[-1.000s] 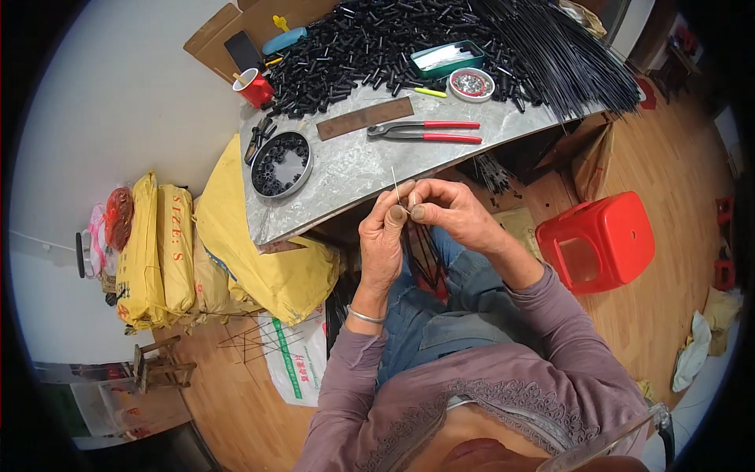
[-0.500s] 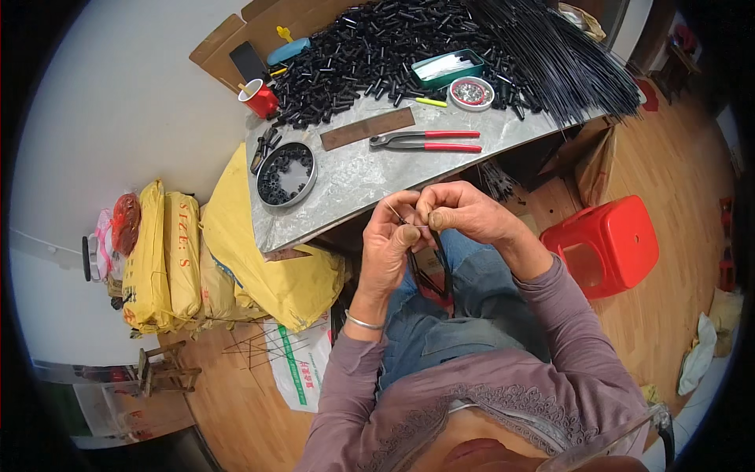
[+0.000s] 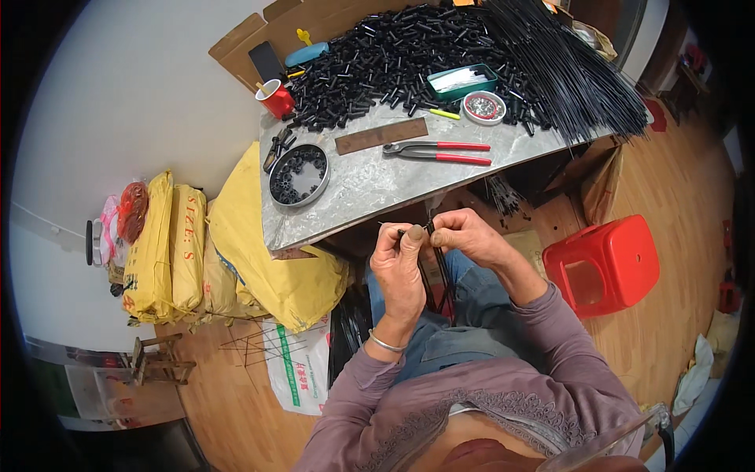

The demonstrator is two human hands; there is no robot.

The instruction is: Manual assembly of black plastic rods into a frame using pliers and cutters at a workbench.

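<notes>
Close together in front of the table edge, my left hand (image 3: 398, 275) and my right hand (image 3: 470, 237) pinch thin black strands (image 3: 443, 275). These hang down between my hands over my jeans. My left thumb points up against the bent fingers. My right thumb and forefinger press together at the strands' upper end. The small part between the fingertips is mostly hidden. On the table beyond lie red-handled pincers (image 3: 437, 152) and a flat brown bar (image 3: 381, 135).
A round tin (image 3: 325, 182) of small black parts sits at the table's left. Behind are heaped black tubes (image 3: 385, 59), a green tray (image 3: 480, 88), a red cup (image 3: 278, 104) and long black rods (image 3: 566, 71). A red stool (image 3: 629, 263) stands right, yellow sacks (image 3: 271, 271) left.
Both hands have turned and closed nearer each other, with the black strands now gathered between the fingertips. The whole view has shifted slightly.
</notes>
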